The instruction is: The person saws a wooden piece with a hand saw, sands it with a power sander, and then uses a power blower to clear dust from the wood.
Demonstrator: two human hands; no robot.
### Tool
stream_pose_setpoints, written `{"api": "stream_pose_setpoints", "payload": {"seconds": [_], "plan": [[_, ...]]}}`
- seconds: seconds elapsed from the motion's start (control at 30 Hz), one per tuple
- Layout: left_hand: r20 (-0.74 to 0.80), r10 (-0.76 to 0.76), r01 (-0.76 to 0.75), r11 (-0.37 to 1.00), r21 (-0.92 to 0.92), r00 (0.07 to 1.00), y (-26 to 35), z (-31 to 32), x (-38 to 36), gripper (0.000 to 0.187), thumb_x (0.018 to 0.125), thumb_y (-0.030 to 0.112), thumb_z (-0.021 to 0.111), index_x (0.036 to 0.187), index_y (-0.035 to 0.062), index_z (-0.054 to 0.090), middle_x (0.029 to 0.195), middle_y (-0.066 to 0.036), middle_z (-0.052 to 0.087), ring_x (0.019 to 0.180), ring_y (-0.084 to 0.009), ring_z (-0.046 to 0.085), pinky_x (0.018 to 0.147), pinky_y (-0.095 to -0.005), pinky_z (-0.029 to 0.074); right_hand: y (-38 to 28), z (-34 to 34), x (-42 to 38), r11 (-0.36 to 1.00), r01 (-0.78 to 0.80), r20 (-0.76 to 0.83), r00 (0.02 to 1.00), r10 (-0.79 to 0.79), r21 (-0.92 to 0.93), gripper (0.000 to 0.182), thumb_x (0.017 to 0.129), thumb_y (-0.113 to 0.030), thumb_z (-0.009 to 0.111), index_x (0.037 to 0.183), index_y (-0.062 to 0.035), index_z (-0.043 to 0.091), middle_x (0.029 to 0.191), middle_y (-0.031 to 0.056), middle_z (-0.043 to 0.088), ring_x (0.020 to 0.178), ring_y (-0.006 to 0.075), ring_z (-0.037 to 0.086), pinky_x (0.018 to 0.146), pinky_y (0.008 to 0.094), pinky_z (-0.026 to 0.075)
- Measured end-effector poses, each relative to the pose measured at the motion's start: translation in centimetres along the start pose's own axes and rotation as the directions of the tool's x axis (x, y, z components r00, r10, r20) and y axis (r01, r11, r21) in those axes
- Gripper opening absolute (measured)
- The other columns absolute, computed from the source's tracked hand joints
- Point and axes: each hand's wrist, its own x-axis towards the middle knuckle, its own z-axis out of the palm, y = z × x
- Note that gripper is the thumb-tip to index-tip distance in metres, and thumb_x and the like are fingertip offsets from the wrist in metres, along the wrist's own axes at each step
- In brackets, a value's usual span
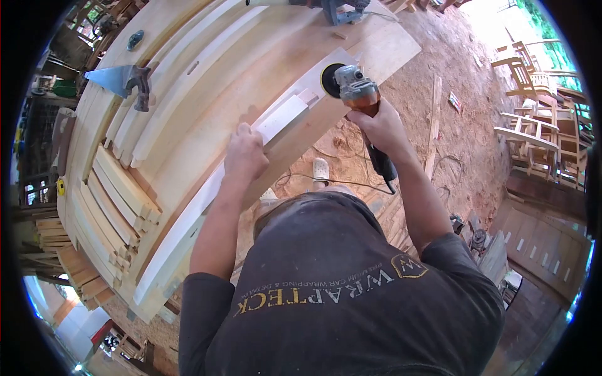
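My right hand is wrapped round the body of an angle grinder, which has an orange-brown housing and a black handle. The grinder's round black disc is right over the far end of a long pale wooden piece. This piece lies along the near edge of the worktable. To the left, my left hand has its fingers curled over the same wooden piece, gripping it partway along. The undersides of the left fingers are hidden.
Curved wooden slats lie in rows on the table's left side, near a handsaw. A blue power tool sits at the far end. The grinder's cable trails over the dirt floor. Wooden chairs stand at right.
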Motion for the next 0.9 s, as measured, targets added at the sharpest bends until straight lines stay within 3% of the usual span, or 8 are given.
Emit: {"api": "stream_pose_setpoints", "payload": {"seconds": [0.07,0.17,0.47,0.6,0.77,0.87,0.9], "plan": [[0.013,-0.002,0.002,1.000,0.000,1.000,-0.1,0.0,-0.1,0.019,0.073,0.003,0.066,0.091,-0.0023,0.069,0.110,-0.021,0.057,0.104,-0.0401,0.059,0.092,-0.0463,0.052,-0.2,0.1,-0.6,0.994,-0.080,0.138,0.988,0.070,0.072,0.059,0.077,-0.036,0.078,0.119,0.0023,0.062,0.105,0.0194,0.072,0.101,0.0309,0.071,0.088,0.0402,0.053],[0.011,-0.007,0.007,1.000,0.012,1.000,0.0,0.0,0.0,0.020,0.073,0.003,0.067,0.092,-0.0020,0.069,0.110,-0.021,0.057,0.103,-0.0401,0.059,0.093,-0.0453,0.052,0.7,1.8,-0.8,0.994,0.035,0.151,0.987,-0.051,0.108,0.060,0.077,-0.037,0.079,0.121,0.0016,0.061,0.106,0.0193,0.072,0.100,0.0304,0.071,0.089,0.0405,0.053],[0.031,-0.002,0.002,1.000,-0.006,1.000,0.0,-0.3,0.0,0.025,0.075,0.012,0.074,0.095,-0.0028,0.070,0.112,-0.021,0.057,0.104,-0.0397,0.059,0.093,-0.0451,0.052,-0.7,0.9,-0.6,0.999,-0.004,0.099,0.995,0.009,-0.051,0.057,0.079,-0.033,0.078,0.121,0.0010,0.061,0.106,0.0180,0.072,0.099,0.0318,0.071,0.087,0.0410,0.054],[0.053,-0.025,0.025,1.000,0.011,0.998,0.0,-0.2,0.1,0.035,0.075,0.022,0.081,0.096,-0.0039,0.069,0.113,-0.020,0.056,0.107,-0.0384,0.059,0.095,-0.0457,0.051,-1.3,1.0,-1.1,0.997,0.057,0.170,0.983,-0.065,0.053,0.056,0.079,-0.034,0.077,0.119,0.0009,0.062,0.106,0.0185,0.072,0.098,0.0334,0.071,0.088,0.0415,0.054],[0.071,-0.022,0.021,0.999,0.024,0.997,0.1,-0.2,0.2,0.040,0.076,0.024,0.081,0.101,-0.0041,0.068,0.117,-0.020,0.055,0.109,-0.0391,0.058,0.097,-0.0459,0.050,0.2,1.6,-0.4,0.987,0.157,0.123,0.981,-0.151,-0.039,0.054,0.079,-0.034,0.077,0.117,0.0010,0.063,0.104,0.0205,0.072,0.100,0.0340,0.071,0.089,0.0411,0.054],[0.040,-0.017,0.016,1.000,0.022,0.999,-0.2,0.1,0.0,0.032,0.075,0.015,0.076,0.100,-0.0028,0.070,0.116,-0.021,0.056,0.106,-0.0401,0.060,0.095,-0.0459,0.053,-0.3,1.1,-0.2,0.991,0.124,0.070,0.989,-0.127,0.051,0.052,0.079,-0.034,0.077,0.115,0.0010,0.064,0.105,0.0226,0.072,0.105,0.0356,0.070,0.092,0.0413,0.053],[0.005,-0.011,0.011,1.000,0.027,1.000,-0.3,0.2,0.0,0.032,0.075,0.015,0.077,0.100,-0.0028,0.069,0.115,-0.020,0.057,0.107,-0.0403,0.060,0.095,-0.0461,0.053,0.0,1.0,0.1,0.993,0.114,-0.045,0.992,-0.116,-0.042,0.043,0.080,-0.030,0.076,0.110,-0.0006,0.067,0.095,0.0188,0.073,0.090,0.0298,0.073,0.079,0.0389,0.056]]}}
